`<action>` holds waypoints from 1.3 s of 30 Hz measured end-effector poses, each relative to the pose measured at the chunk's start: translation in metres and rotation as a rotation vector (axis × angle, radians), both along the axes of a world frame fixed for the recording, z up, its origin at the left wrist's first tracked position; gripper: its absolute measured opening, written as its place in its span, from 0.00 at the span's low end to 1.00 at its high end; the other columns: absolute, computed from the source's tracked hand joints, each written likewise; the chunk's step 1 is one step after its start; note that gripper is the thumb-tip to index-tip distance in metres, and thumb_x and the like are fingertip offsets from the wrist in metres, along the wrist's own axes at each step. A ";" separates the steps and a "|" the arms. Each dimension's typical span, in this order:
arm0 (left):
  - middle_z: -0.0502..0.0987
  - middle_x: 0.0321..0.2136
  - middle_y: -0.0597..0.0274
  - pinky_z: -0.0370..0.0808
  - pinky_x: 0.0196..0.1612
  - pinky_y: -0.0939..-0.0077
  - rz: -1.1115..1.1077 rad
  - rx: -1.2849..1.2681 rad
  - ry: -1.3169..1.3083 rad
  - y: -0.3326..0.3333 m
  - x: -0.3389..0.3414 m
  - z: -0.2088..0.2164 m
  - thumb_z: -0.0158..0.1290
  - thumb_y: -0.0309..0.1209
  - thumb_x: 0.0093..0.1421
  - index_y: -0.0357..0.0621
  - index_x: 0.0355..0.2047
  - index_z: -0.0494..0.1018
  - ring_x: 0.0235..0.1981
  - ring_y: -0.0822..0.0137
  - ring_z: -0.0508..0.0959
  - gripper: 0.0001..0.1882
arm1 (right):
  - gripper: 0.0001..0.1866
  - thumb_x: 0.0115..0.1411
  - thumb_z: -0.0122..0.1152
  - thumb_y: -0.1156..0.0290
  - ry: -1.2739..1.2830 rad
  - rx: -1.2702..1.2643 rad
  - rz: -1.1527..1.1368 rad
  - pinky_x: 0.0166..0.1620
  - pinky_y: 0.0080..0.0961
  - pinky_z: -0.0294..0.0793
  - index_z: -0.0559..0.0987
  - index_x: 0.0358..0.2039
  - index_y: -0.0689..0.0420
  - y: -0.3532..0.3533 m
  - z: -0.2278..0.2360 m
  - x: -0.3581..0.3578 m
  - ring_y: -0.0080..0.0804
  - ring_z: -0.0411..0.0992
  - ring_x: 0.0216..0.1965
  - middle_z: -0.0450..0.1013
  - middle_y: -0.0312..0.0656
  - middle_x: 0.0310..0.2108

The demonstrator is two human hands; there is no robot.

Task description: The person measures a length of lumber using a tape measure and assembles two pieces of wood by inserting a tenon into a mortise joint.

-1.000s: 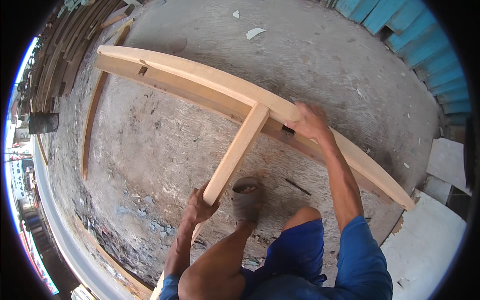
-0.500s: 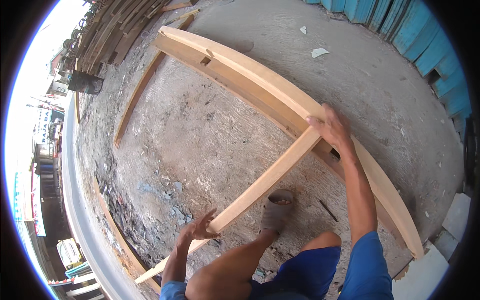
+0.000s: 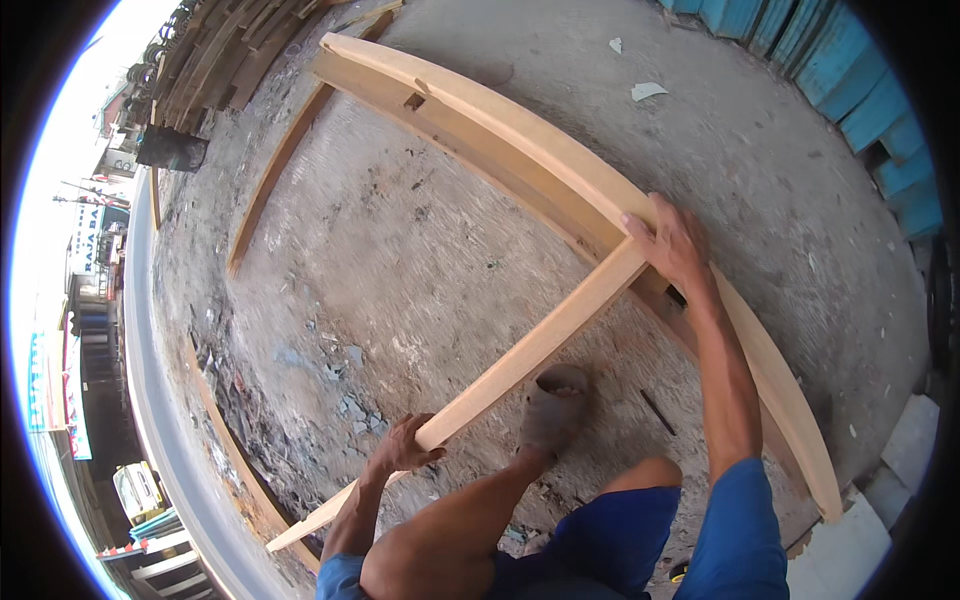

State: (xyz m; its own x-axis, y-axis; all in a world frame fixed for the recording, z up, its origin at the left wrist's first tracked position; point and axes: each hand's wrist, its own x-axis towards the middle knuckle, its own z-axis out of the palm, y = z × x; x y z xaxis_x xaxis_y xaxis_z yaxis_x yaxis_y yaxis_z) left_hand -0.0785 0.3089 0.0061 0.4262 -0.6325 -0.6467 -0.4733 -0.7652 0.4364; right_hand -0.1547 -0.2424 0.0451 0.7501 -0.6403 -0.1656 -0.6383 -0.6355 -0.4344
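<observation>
A long pale wooden beam (image 3: 540,138) stretches from the upper left to the lower right, looking bowed in this view. A dark rectangular slot (image 3: 414,102) shows in its inner side. One narrower wooden bar (image 3: 540,350) meets the beam at an angle and slopes toward the lower left. At that joint my right hand (image 3: 677,240) is closed over the beam, thumb by the bar's end. Lower down, my left hand (image 3: 405,443) is wrapped round the bar, with part of its fingers hidden.
My sandalled foot (image 3: 555,410) stands on rough concrete beside the bar. Another timber (image 3: 275,180) lies at the left; stacked planks (image 3: 225,60) are beyond it. Blue corrugated metal (image 3: 850,90) borders the upper right. Pale slabs (image 3: 845,555) sit at the lower right, near the beam's end.
My left hand has gone from spread fingers to a grip round the bar. The bar's joint end sits slightly higher and further right in view; my right hand stays on the beam.
</observation>
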 end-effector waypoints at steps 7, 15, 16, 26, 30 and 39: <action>0.73 0.57 0.43 0.69 0.62 0.53 0.034 -0.116 -0.011 -0.052 0.003 0.012 0.72 0.52 0.44 0.50 0.69 0.57 0.58 0.46 0.74 0.55 | 0.43 0.59 0.57 0.37 0.011 -0.109 0.040 0.56 0.48 0.72 0.71 0.59 0.64 -0.002 -0.043 0.004 0.56 0.74 0.55 0.75 0.58 0.53; 0.84 0.40 0.54 0.78 0.49 0.57 0.308 0.161 -0.168 0.060 -0.025 0.018 0.67 0.50 0.46 0.56 0.51 0.78 0.44 0.50 0.82 0.31 | 0.31 0.71 0.52 0.53 -0.224 0.377 0.269 0.65 0.34 0.61 0.67 0.64 0.65 -0.044 -0.062 -0.008 0.41 0.67 0.62 0.70 0.52 0.59; 0.84 0.38 0.55 0.79 0.48 0.57 0.315 0.128 -0.185 0.055 -0.024 0.016 0.67 0.50 0.46 0.56 0.49 0.79 0.42 0.50 0.83 0.30 | 0.30 0.71 0.51 0.54 -0.226 0.306 0.268 0.65 0.34 0.61 0.68 0.64 0.64 -0.053 -0.065 -0.011 0.40 0.66 0.62 0.70 0.51 0.59; 0.84 0.38 0.56 0.79 0.47 0.56 0.340 0.086 -0.197 0.081 -0.046 0.019 0.67 0.48 0.46 0.57 0.48 0.79 0.42 0.50 0.83 0.28 | 0.35 0.70 0.54 0.50 -0.158 0.222 0.238 0.69 0.37 0.57 0.65 0.67 0.64 -0.073 -0.111 -0.009 0.43 0.61 0.67 0.65 0.53 0.65; 0.82 0.43 0.54 0.78 0.50 0.56 0.289 0.028 -0.189 0.048 -0.039 0.001 0.67 0.49 0.48 0.55 0.49 0.78 0.47 0.49 0.81 0.29 | 0.36 0.69 0.55 0.49 -0.106 0.363 0.129 0.67 0.38 0.59 0.66 0.66 0.65 -0.093 -0.080 -0.019 0.46 0.64 0.65 0.67 0.55 0.63; 0.79 0.48 0.46 0.76 0.55 0.56 0.181 -0.116 -0.232 0.016 -0.051 -0.001 0.69 0.45 0.49 0.46 0.64 0.66 0.51 0.44 0.78 0.43 | 0.52 0.57 0.61 0.37 -0.026 0.271 0.073 0.69 0.41 0.58 0.60 0.69 0.65 -0.024 -0.014 -0.019 0.52 0.59 0.69 0.61 0.61 0.67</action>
State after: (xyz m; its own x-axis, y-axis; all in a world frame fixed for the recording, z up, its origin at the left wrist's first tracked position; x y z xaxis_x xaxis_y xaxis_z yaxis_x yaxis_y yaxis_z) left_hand -0.1292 0.3247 0.0051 0.6664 -0.5967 -0.4471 -0.4308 -0.7975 0.4223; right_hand -0.1732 -0.2660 0.0315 0.7988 -0.5194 -0.3036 -0.5816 -0.5378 -0.6103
